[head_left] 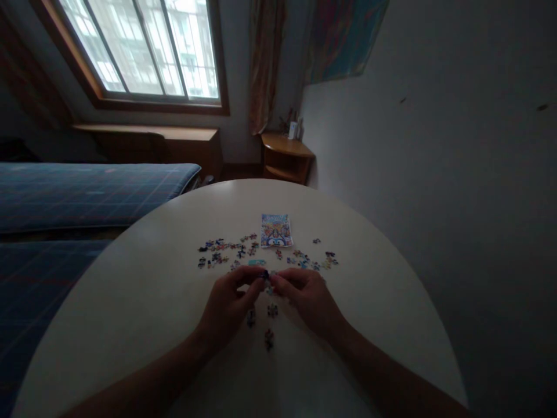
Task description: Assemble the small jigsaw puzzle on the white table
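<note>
Above the middle of the round white table, my two hands meet fingertip to fingertip. My left hand pinches a dark jigsaw puzzle piece between thumb and fingers. Close beside it, my right hand is closed in a pinch around a pale puzzle piece, mostly covered by the fingertips. Below the hands lie a few loose pieces: a multicoloured one, a dark one by my left thumb, and another nearer to me.
Beyond my hands lies a colourful printed picture sheet. Loose puzzle pieces are scattered to its left, with more pieces to its right. A plaid-covered bed stands at left, a white wall at right, a corner shelf behind.
</note>
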`<action>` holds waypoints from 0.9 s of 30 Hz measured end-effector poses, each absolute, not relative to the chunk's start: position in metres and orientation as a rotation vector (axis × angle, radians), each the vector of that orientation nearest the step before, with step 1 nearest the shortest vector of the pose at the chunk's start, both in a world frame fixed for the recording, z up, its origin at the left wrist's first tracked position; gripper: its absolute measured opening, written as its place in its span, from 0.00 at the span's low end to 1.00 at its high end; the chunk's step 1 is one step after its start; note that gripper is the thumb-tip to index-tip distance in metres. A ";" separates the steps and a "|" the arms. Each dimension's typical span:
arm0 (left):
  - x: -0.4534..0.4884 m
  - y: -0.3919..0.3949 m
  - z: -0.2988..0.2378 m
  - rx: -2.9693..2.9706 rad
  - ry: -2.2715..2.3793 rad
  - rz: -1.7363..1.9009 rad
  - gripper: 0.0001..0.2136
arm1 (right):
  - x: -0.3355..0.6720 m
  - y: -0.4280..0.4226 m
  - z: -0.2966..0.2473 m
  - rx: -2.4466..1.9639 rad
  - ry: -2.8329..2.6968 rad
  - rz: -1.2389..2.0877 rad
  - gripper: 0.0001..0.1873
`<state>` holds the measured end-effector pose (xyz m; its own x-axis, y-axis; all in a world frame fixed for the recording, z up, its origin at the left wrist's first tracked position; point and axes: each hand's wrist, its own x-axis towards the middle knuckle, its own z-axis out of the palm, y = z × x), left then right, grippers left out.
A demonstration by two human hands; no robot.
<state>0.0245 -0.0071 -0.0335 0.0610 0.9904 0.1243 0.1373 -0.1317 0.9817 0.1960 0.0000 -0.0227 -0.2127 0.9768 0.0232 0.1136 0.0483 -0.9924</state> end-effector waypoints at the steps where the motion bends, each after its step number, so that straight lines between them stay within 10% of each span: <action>1: 0.025 -0.007 -0.033 1.427 1.203 1.192 0.11 | 0.196 0.000 -0.023 -1.155 -1.483 1.284 0.14; 27: 0.022 -0.005 -0.030 1.549 1.089 1.216 0.11 | 0.199 0.000 -0.015 -1.196 -1.451 1.396 0.12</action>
